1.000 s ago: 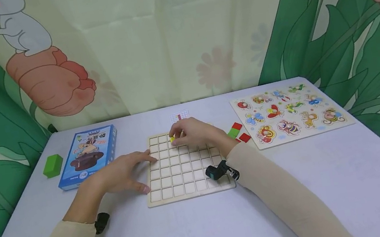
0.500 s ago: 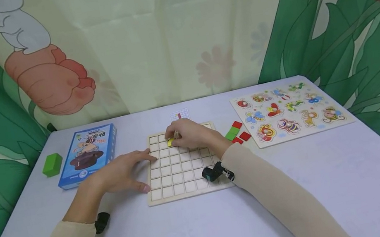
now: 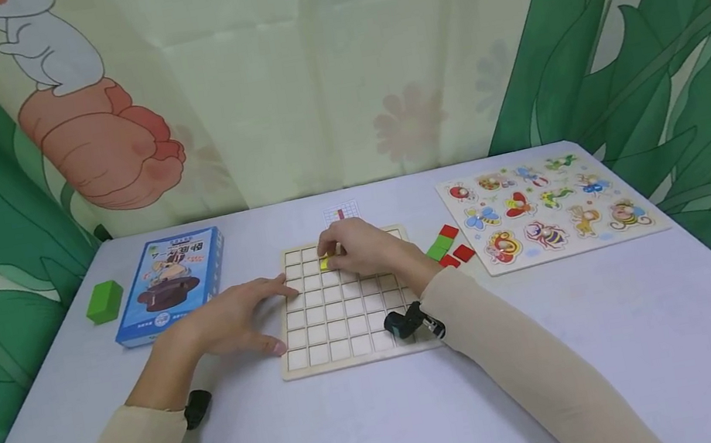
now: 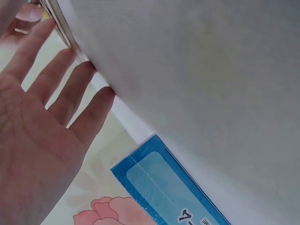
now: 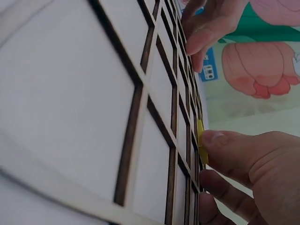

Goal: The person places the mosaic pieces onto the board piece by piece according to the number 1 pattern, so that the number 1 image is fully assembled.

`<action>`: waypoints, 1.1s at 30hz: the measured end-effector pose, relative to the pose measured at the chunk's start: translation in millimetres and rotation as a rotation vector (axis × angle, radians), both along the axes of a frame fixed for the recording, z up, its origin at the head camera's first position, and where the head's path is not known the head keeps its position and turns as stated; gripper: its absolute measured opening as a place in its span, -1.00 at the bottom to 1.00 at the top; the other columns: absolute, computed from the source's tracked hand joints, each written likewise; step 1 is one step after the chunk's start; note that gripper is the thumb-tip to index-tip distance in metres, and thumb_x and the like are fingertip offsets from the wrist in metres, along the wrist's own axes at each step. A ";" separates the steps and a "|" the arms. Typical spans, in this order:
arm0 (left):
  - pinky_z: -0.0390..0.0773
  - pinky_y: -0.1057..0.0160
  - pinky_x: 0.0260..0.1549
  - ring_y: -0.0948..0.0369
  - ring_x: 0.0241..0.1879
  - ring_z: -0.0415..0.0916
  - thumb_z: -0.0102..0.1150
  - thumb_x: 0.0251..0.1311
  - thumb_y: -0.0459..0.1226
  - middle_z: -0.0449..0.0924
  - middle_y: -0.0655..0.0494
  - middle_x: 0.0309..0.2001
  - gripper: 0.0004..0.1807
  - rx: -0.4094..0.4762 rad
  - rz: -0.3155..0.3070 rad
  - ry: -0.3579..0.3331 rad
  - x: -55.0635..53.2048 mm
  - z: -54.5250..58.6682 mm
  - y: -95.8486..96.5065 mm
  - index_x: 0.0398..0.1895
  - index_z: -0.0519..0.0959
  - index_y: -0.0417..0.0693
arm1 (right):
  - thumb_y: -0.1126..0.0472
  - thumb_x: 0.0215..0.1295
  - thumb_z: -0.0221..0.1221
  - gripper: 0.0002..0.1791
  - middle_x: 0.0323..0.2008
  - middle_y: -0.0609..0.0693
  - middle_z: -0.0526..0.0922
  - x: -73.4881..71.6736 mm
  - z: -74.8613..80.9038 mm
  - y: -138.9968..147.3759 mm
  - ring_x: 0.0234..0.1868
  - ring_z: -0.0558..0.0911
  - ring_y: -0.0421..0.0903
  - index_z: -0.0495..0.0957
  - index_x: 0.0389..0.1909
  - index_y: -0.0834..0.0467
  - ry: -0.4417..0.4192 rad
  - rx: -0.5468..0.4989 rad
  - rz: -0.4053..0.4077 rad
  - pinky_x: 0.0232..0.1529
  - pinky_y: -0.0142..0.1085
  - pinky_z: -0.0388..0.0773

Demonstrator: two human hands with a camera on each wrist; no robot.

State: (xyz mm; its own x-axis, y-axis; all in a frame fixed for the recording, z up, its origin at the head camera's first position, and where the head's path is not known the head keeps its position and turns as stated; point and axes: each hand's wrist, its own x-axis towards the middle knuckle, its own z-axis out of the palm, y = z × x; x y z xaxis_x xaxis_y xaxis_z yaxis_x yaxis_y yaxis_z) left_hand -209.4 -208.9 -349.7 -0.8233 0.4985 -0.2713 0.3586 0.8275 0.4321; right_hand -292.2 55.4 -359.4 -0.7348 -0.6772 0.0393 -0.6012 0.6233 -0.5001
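Observation:
A square wooden grid board (image 3: 338,328) lies flat on the table in the head view, its cells mostly bare. My right hand (image 3: 363,247) is over its far rows and pinches a small yellow tile (image 3: 324,264) at a cell. In the right wrist view the thumb presses the yellow tile (image 5: 203,156) close against the grid, with the other fingertips right at the board. My left hand (image 3: 231,321) rests at the board's left edge, fingers spread and touching the rim. The left wrist view shows the left hand's palm (image 4: 37,140) with extended fingers.
A blue game box (image 3: 168,284) and a green block (image 3: 104,302) stand to the left. Several loose tiles, including a red tile (image 3: 463,253) and a green tile (image 3: 440,247), lie right of the board. An insect puzzle (image 3: 548,213) is beyond them; a printed grid card (image 3: 341,212) lies behind.
My right hand has shifted slightly at the same far cells, and more of the yellow tile now shows beside the thumb. The left hand stays at the board's edge. The head view has tilted a little.

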 end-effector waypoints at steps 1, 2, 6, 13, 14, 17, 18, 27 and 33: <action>0.20 -0.27 0.45 -0.15 0.57 0.07 0.61 -0.06 0.08 0.13 0.00 0.61 -0.10 0.002 0.001 -0.001 -0.3 -0.6 0.3 0.42 0.44 0.28 | 0.26 0.43 0.26 -0.84 -0.07 -0.02 0.70 -0.1 -0.5 0.0 -0.15 0.61 -0.10 0.69 -0.04 0.12 -0.004 0.000 -0.003 0.03 -0.25 0.57; 0.20 -0.27 0.45 -0.15 0.57 0.06 0.62 -0.07 0.08 0.13 0.00 0.61 -0.10 0.005 0.001 -0.003 -0.6 -1.1 0.7 0.42 0.45 0.28 | 0.26 0.42 0.26 -0.85 -0.08 -0.02 0.70 0.2 -0.6 0.2 -0.15 0.61 -0.10 0.69 -0.05 0.12 -0.007 0.001 -0.006 0.02 -0.24 0.57; 0.18 -0.26 0.46 -0.13 0.58 0.04 0.63 -0.09 0.08 0.11 0.05 0.62 -0.07 0.013 0.007 -0.014 -1.6 -3.5 3.0 0.43 0.43 0.30 | 0.28 0.40 0.27 -0.87 -0.09 -0.02 0.67 2.7 0.4 3.6 -0.15 0.58 -0.08 0.69 -0.09 0.11 -0.016 0.020 -0.010 0.00 -0.24 0.55; 0.19 -0.25 0.47 -0.12 0.59 0.04 0.63 -0.08 0.05 0.11 0.06 0.62 -0.08 0.011 0.009 -0.020 -1.0 -4.6 6.9 0.44 0.43 0.30 | 0.29 0.40 0.27 -0.79 -0.01 0.02 0.63 5.9 3.0 10.5 -0.12 0.59 -0.08 0.67 0.01 0.14 -0.014 0.057 0.029 0.06 -0.24 0.56; 0.19 -0.25 0.46 -0.13 0.59 0.04 0.63 -0.07 0.05 0.11 0.05 0.62 -0.08 0.011 0.004 -0.019 -0.8 -4.7 7.2 0.44 0.43 0.29 | 0.28 0.40 0.27 -0.78 0.00 0.02 0.62 6.2 3.0 11.3 -0.13 0.59 -0.08 0.67 0.02 0.14 -0.014 0.067 0.037 0.05 -0.24 0.56; 0.19 -0.25 0.46 -0.13 0.58 0.04 0.62 -0.06 0.06 0.11 0.04 0.62 -0.09 0.015 -0.003 -0.017 -0.4 -4.7 8.1 0.43 0.43 0.28 | 0.26 0.43 0.26 -0.76 0.03 0.03 0.59 7.4 3.3 13.1 -0.14 0.59 -0.09 0.67 0.06 0.14 -0.009 0.092 0.066 0.04 -0.25 0.56; 0.19 -0.25 0.46 -0.14 0.58 0.05 0.62 -0.06 0.06 0.11 0.03 0.62 -0.09 0.017 -0.005 -0.014 -0.4 -4.7 8.2 0.43 0.43 0.28 | 0.26 0.44 0.25 -0.75 0.04 0.04 0.59 7.8 3.4 13.5 -0.13 0.59 -0.09 0.67 0.08 0.14 -0.005 0.098 0.075 0.04 -0.25 0.56; 0.20 -0.25 0.46 -0.14 0.56 0.09 0.62 -0.07 0.06 0.14 0.00 0.61 -0.10 0.025 -0.009 -0.024 -0.5 -7.1 8.7 0.41 0.43 0.26 | 0.21 0.52 0.15 -0.68 0.09 0.04 0.56 13.7 7.7 15.6 -0.05 0.61 -0.10 0.60 0.21 0.14 -0.042 0.140 0.100 0.09 -0.26 0.56; 0.23 -0.28 0.43 -0.16 0.56 0.09 0.64 -0.09 0.04 0.16 -0.02 0.60 -0.11 -0.007 0.022 0.001 0.8 -0.6 4.1 0.39 0.45 0.27 | 0.17 0.56 0.10 -0.67 0.15 0.05 0.53 16.4 16.2 14.0 0.10 0.61 -0.03 0.57 0.24 0.16 0.023 0.122 0.136 0.19 -0.23 0.54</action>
State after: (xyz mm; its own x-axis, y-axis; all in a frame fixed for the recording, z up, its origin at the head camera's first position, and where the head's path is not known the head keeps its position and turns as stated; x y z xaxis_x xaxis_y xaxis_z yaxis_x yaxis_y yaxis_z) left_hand -208.6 -204.8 -350.4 -0.8345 0.4779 -0.2744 0.3402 0.8384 0.4257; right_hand -275.7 69.4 -343.2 -0.6356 -0.7713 -0.0336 -0.6946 0.5903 -0.4112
